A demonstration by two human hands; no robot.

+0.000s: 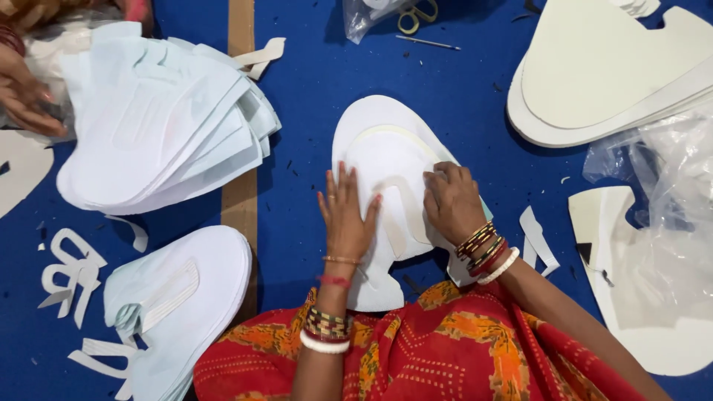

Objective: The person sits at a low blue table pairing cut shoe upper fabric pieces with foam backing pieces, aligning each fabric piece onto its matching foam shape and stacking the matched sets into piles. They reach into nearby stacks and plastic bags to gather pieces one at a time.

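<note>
A white foam-like cut piece (pixel 382 160) lies on the blue surface (pixel 312 96) in front of me. My left hand (pixel 345 215) rests flat on it with fingers spread. My right hand (pixel 451 199) presses beside it, fingers curled on a narrow cream strip (pixel 397 197) that sits on the white piece. Both wrists carry several bangles. My red and orange patterned clothing fills the bottom of the view.
A fanned stack of white cut pieces (pixel 160 122) lies at upper left, with another person's hand (pixel 22 89) at its edge. A smaller stack (pixel 186 293) and offcut strips (pixel 70 271) lie lower left. Cream sheets (pixel 601 67), clear plastic (pixel 661 193) and scissors (pixel 416 15) lie right and top.
</note>
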